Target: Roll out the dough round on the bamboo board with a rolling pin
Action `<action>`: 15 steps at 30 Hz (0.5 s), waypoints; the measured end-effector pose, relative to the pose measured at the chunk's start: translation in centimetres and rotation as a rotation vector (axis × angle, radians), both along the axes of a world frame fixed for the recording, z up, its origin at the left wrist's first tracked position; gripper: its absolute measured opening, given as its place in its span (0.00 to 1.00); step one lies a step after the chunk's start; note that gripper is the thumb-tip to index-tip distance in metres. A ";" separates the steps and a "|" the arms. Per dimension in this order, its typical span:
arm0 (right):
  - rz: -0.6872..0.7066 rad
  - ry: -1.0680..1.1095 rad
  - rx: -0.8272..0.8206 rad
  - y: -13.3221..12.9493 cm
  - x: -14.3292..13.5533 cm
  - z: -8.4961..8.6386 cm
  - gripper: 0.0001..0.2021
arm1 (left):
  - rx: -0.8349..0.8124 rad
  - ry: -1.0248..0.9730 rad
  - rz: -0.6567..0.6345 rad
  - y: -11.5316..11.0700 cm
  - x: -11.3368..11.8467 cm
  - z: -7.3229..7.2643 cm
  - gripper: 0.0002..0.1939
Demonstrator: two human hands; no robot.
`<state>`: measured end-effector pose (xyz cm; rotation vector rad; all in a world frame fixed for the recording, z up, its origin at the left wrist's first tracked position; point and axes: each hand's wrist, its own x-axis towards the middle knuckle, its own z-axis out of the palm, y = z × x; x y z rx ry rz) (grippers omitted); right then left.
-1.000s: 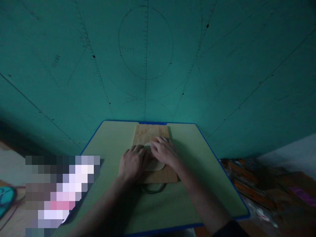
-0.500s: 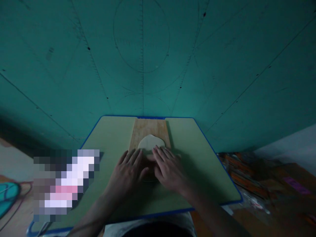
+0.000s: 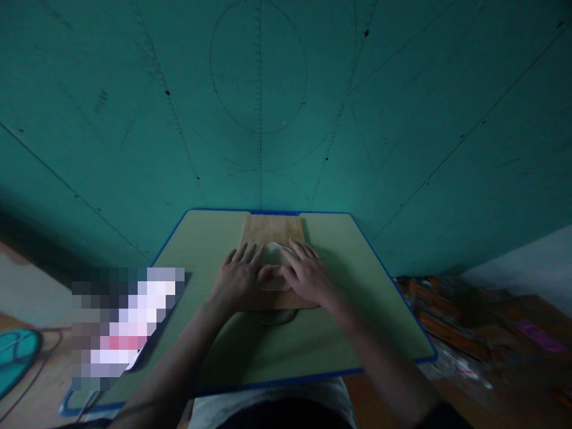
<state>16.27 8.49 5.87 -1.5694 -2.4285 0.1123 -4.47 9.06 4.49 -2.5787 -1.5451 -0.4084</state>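
A flat, pale sheet of dough (image 3: 274, 285) lies on a wooden board (image 3: 273, 226) in the middle of a small table. My left hand (image 3: 240, 271) is palm down over the left side of the dough, fingers stretched forward. Over its right side my right hand (image 3: 308, 271) lies the same way, fingers extended and slightly spread. The thumbs point towards each other across the dough. Between the hands shows a bit of a brownish rod, perhaps a rolling pin, mostly covered by the palms and thumbs.
The pale green table (image 3: 214, 235) has a blue rim and meets a teal wall (image 3: 286, 149) marked with lines. A blurred-out bright device (image 3: 147, 310) lies at the left. Boxes and plastic wrapping (image 3: 465, 357) lie on the right, below table height.
Both hands have moved forward, away from me, over the dough. More of the board's near end now shows, and the far part of the dough is more covered.
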 end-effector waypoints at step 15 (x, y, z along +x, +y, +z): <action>-0.219 0.187 -0.089 4.8 5.0 -1.0 0.19 | -0.219 -0.321 0.407 4.6 -4.4 1.5 0.22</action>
